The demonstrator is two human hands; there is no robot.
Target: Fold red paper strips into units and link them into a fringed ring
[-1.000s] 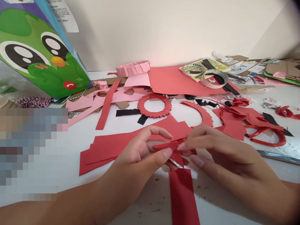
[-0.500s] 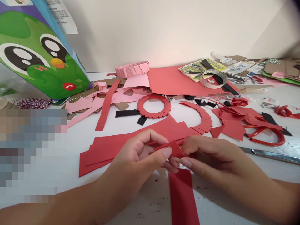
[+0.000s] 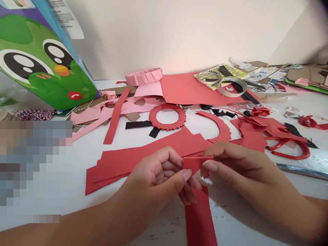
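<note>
Front centre is taken. The left hand (image 3: 159, 174) and right hand (image 3: 238, 164) meet there, fingers pinched on a small folded red paper piece (image 3: 195, 162). A long red paper strip (image 3: 200, 218) runs from under them to the near edge.

- **Open lane:** bare white worktop (image 3: 84, 150) left of the flat red paper sheets (image 3: 123, 160).
- **Narrow gap:** between the forearms.
- **Right:** blocked by red-handled scissors (image 3: 299, 171) and red paper offcuts (image 3: 253, 136).
- **Behind:** pleated red paper ring (image 3: 167, 125) and pleated red paper arc (image 3: 220, 126), with small white patches between.
- **Far left:** walled by the tilted green frog-print box (image 3: 38, 65).
</note>
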